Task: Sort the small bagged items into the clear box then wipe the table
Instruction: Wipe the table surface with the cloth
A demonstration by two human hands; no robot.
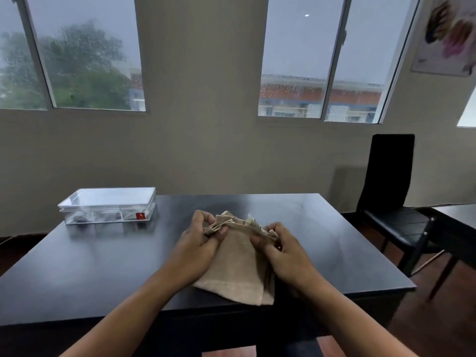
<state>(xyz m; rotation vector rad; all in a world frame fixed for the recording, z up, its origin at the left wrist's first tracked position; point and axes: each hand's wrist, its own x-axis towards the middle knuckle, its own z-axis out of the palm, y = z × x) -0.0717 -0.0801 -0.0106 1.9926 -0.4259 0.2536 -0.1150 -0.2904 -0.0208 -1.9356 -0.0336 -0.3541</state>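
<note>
A beige cloth [238,264] lies on the black table [103,266], near its front edge. My left hand [199,249] pinches the cloth's bunched far left corner. My right hand [282,253] grips the far right corner, where a small label sticks up. The clear box [108,206] stands at the table's far left corner with its lid on; small dark items and a red tag show through its wall.
A black chair [394,202] stands to the right of the table. A second dark table edge [456,212] shows at the far right. A wall with windows runs behind the table.
</note>
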